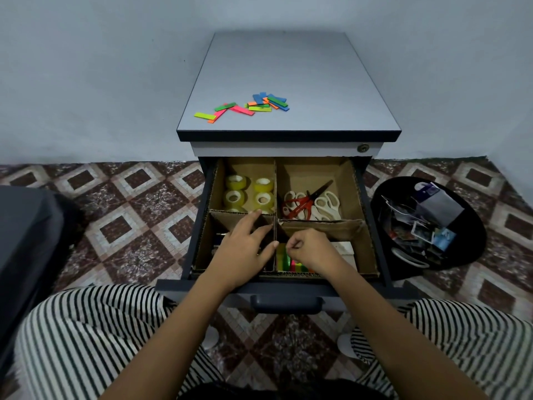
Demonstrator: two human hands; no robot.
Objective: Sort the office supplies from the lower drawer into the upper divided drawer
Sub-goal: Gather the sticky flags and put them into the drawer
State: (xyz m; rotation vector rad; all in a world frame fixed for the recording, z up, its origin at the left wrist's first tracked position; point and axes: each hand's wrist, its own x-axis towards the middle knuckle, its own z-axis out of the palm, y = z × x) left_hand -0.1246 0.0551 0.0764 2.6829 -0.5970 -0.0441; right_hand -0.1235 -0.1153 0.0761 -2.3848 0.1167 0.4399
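The upper drawer [372,246] is pulled out, lined with cardboard dividers into four compartments. Several clear tape rolls [249,193] fill the back left one. Red and white scissors [310,204] lie in the back right one. Neon sticky flags [294,265] and a white box [344,249] sit in the front right one. My left hand [245,249] rests flat over the front left compartment, fingers on the centre divider, hiding most of what lies there. My right hand [310,249] hovers above the neon flags with fingers pinched; whether it holds a flag is hidden.
Several coloured sticky flags [248,106] lie scattered on the cabinet top [288,67]. A black bin [427,226] with packaging scraps stands on the tiled floor to the right. A dark grey object [26,241] stands at the left. My striped trouser legs flank the drawer front.
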